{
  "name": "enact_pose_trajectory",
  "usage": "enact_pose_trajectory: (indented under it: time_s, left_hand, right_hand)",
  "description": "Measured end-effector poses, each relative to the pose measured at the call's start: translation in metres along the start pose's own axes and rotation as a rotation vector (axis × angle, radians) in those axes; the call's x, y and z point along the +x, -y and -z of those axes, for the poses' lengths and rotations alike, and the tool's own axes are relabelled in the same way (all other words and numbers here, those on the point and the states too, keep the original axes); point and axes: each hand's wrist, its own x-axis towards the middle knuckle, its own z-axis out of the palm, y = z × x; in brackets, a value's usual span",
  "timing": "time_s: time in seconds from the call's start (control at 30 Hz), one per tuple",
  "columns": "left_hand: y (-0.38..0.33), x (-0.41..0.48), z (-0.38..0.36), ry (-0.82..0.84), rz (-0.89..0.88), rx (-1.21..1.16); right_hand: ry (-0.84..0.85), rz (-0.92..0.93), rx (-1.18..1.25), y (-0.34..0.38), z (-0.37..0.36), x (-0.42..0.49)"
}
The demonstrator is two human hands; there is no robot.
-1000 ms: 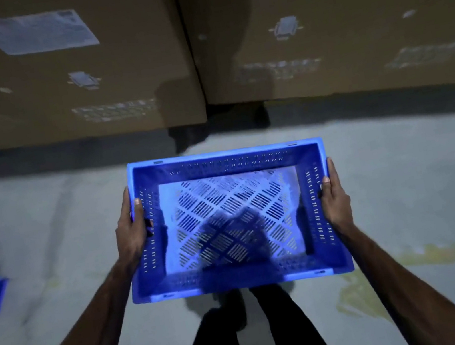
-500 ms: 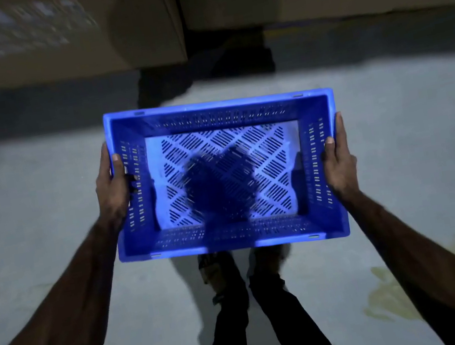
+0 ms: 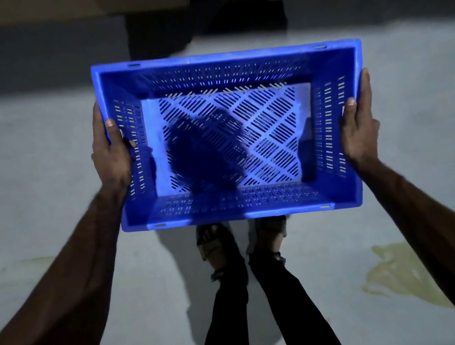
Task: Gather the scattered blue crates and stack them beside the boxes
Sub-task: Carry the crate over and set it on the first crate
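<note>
View has dipped since a second ago. The cardboard boxes (image 3: 56,5) are now a strip at the top edge, with the blue crate (image 3: 232,135) held just short of them, above the sandalled feet (image 3: 221,248). Set-down looks next. Left hand (image 3: 111,158) and right hand (image 3: 358,126) clamp the short walls, thumbs over the rim, fingers outside. Crate is rigid plastic, rectangular, with slotted walls and a diamond-lattice base — empty. Concrete floor (image 3: 25,176) is matte and stained.

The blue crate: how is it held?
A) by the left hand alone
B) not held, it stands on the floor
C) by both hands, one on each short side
C: the left hand and the right hand grip opposite short sides of the crate, thumbs over its rim.
</note>
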Motion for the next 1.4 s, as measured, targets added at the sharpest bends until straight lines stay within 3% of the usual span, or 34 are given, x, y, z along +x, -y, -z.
enact_pose_trajectory:
  time_s: [0.33,0.43,0.5,0.57,0.67,0.8,0.9,1.07,1.27,1.4]
  left_hand:
    - [-0.001,-0.008,0.005,-0.005,-0.047,0.082]
    - [-0.004,-0.012,0.008,-0.080,-0.067,0.270]
    - [-0.012,-0.026,0.010,-0.175,-0.070,0.419]
    - [-0.019,-0.047,0.010,-0.177,-0.204,0.381]
    - [-0.020,-0.077,0.004,0.037,-0.468,0.212]
    - [-0.017,-0.132,-0.007,0.405,-0.522,0.187]
    - [-0.021,-0.164,-0.007,0.490,-0.519,0.162]
    - [-0.020,-0.205,-0.006,0.458,-0.427,0.119]
    - [0.018,-0.253,-0.006,0.306,-0.450,0.151]
    - [0.039,-0.272,-0.009,0.157,-0.584,0.370]
  right_hand:
    - [-0.032,0.000,-0.142,-0.001,-0.001,-0.002]
    - [-0.051,-0.002,-0.205,0.001,0.001,-0.003]
    - [-0.112,0.003,-0.338,0.005,0.002,-0.005]
    - [-0.185,0.075,-0.516,0.014,0.003,-0.015]
    - [-0.134,0.147,-0.580,0.031,0.004,-0.039]
    - [0.000,0.239,-0.605,0.038,0.004,-0.082]
    - [0.087,0.231,-0.597,0.033,0.002,-0.116]
    - [0.115,0.253,-0.545,0.011,0.010,-0.160]
    - [0.105,0.301,-0.534,-0.029,0.020,-0.201]
    - [0.122,0.432,-0.506,-0.042,0.015,-0.215]
